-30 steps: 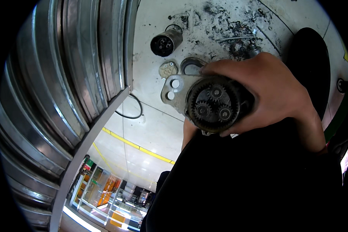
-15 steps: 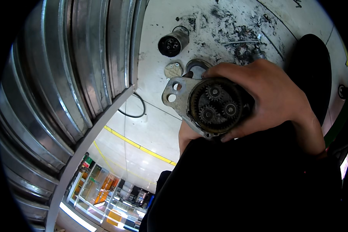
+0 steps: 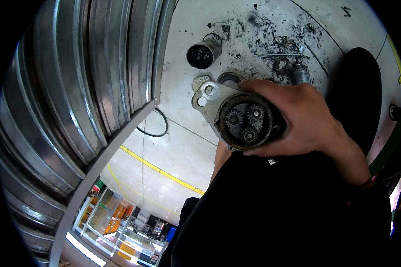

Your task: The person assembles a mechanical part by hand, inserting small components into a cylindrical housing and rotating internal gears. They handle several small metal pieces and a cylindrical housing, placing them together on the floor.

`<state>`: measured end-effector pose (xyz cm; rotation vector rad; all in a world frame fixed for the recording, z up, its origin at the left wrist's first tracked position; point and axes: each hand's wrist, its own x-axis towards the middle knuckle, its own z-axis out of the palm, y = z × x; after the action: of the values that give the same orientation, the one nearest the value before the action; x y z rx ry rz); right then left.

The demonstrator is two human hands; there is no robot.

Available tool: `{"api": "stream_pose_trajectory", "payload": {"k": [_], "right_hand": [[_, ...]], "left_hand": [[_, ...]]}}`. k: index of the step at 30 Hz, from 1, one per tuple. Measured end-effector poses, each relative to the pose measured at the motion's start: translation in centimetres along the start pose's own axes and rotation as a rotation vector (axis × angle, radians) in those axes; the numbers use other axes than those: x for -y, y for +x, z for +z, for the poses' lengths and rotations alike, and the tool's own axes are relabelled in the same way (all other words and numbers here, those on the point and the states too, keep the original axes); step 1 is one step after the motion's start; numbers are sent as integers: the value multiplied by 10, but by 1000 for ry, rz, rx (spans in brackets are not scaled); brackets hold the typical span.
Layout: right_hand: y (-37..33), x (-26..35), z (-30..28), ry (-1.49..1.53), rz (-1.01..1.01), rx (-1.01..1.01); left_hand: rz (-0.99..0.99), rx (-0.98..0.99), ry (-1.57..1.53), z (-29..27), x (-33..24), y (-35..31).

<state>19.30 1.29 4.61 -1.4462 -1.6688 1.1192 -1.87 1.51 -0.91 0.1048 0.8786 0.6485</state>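
Observation:
My right hand (image 3: 300, 120) is wrapped round the right side of a round metal gear housing (image 3: 209, 107), its fingers along the upper edge and the thumb low down. The housing's open end faces up. Inside a toothed ring sit three small planet gears (image 3: 249, 135), dark with grease. A flange with two holes juts out to the left. Of my left hand (image 3: 221, 156), only the wrist area shows below the housing; its fingers are hidden behind the housing and my dark clothing.
On the stained floor beyond lie a metal cylinder (image 3: 204, 52), a dark ring (image 3: 231, 79), a pale disc (image 3: 199, 82) partly behind the flange, a small canister-shaped part (image 3: 300, 73) and thin rods (image 3: 278, 54). A ribbed metal shutter (image 3: 107, 66) rises on the left; a black cable (image 3: 165, 129) lies beside it.
The three planet gears have turned round to new positions inside the toothed ring. The housing has shifted slightly left and now overlaps the pale disc. My right hand keeps its grip.

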Motion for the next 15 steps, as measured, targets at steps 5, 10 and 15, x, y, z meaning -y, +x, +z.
{"api": "stream_pose_trajectory", "payload": {"k": [5,10,15], "right_hand": [[4,-1,1,35,-26,2],[4,2,0,25,51,101],[1,2,-3,96,66,59]], "left_hand": [[-6,0,-8,0,2,6],[-10,3,-16,0,5,12],[4,5,-28,0,7,11]]}}
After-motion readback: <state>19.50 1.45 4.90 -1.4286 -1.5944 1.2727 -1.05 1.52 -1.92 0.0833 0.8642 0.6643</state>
